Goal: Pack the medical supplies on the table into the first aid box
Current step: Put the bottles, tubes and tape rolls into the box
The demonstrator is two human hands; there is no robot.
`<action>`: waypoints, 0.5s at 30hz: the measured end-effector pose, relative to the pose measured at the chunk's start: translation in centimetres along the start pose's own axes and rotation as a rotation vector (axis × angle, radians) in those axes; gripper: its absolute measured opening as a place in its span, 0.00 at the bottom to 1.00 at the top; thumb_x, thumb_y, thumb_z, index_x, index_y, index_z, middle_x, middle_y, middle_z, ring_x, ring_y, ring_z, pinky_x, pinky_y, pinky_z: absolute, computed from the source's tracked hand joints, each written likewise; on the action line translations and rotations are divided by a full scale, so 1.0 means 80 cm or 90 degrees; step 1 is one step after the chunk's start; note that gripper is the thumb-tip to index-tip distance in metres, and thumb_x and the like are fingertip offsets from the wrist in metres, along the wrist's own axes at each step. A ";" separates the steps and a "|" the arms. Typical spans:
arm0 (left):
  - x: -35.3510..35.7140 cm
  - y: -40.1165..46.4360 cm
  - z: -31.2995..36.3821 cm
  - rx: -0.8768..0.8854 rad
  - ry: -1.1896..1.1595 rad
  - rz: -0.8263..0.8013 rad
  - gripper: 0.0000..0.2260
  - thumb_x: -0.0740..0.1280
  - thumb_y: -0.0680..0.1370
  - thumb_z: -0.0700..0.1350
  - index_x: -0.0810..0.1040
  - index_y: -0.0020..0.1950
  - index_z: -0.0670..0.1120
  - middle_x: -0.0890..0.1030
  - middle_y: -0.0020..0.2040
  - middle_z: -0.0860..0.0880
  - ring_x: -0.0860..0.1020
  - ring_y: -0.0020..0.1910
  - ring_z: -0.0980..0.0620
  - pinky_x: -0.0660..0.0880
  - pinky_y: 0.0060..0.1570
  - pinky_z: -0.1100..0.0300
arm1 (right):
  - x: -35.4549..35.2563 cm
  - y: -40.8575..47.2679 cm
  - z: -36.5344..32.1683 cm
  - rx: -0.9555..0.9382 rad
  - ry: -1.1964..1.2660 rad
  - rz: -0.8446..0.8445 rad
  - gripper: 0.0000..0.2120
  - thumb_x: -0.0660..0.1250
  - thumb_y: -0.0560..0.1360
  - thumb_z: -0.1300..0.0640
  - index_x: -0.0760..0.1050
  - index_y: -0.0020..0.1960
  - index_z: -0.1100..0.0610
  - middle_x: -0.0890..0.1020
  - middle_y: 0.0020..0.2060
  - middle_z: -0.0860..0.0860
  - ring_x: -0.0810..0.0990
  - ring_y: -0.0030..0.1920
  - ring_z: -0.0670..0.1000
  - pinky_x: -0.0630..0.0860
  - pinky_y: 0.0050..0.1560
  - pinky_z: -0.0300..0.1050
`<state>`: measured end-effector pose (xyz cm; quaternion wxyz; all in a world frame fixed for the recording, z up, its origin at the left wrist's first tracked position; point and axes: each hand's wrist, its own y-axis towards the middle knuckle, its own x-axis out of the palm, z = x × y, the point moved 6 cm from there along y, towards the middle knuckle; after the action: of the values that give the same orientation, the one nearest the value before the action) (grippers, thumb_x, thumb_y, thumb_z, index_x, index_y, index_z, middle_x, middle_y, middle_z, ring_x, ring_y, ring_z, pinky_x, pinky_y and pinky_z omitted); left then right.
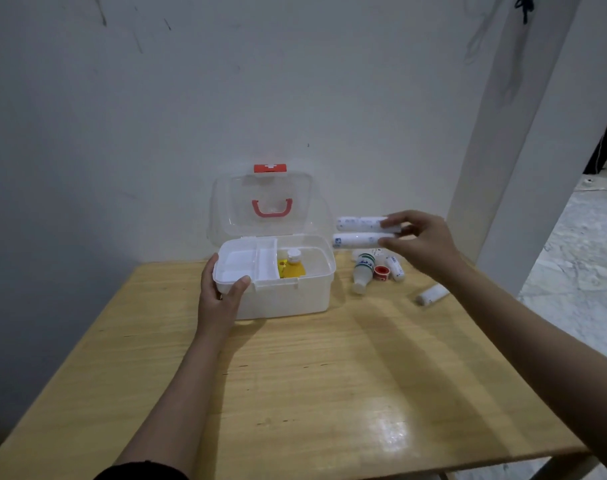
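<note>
The white first aid box (288, 299) stands open at the table's far edge, its clear lid (226, 209) with a red handle leaning back. Inside it lies a yellow bottle (291, 266) with a white cap, beside a white divided tray (241, 263). My left hand (220, 296) grips the box's front left corner. My right hand (423, 242) is raised to the right of the box and holds two long white bandage rolls (359, 232), one above the other. On the table below lie a white bottle (362, 271), a red tape roll (381, 273) and two small white rolls (395, 268) (432, 294).
The yellow wooden table (312, 393) stands against a white wall. Its right edge runs beside a white pillar (524, 140), with grey floor beyond.
</note>
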<state>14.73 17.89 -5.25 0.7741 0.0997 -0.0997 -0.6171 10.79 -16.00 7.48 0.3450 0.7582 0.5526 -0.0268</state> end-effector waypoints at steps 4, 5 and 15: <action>0.000 0.000 0.003 0.007 -0.020 0.007 0.36 0.71 0.65 0.56 0.63 0.71 0.56 0.71 0.65 0.55 0.72 0.63 0.54 0.71 0.52 0.65 | 0.058 0.043 -0.026 -0.049 -0.104 -0.071 0.12 0.72 0.65 0.66 0.82 0.47 0.55 0.82 0.47 0.49 0.79 0.43 0.48 0.73 0.40 0.28; 0.001 0.000 0.003 0.007 -0.020 0.006 0.37 0.71 0.65 0.56 0.63 0.71 0.56 0.71 0.65 0.56 0.72 0.62 0.54 0.71 0.51 0.65 | 0.075 0.052 -0.030 -0.057 -0.136 -0.112 0.12 0.71 0.66 0.67 0.82 0.47 0.56 0.82 0.47 0.49 0.78 0.43 0.48 0.71 0.38 0.26; 0.001 0.001 0.005 0.015 -0.009 0.000 0.37 0.69 0.61 0.62 0.63 0.69 0.59 0.72 0.62 0.59 0.73 0.58 0.60 0.73 0.44 0.71 | 0.171 0.087 -0.034 -0.078 -0.388 -0.409 0.16 0.65 0.68 0.69 0.82 0.50 0.54 0.79 0.53 0.52 0.74 0.48 0.49 0.69 0.46 0.39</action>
<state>14.71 17.85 -4.88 0.7720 0.1043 -0.1125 -0.6168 21.10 -4.34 7.24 0.5106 0.4837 0.6336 -0.3221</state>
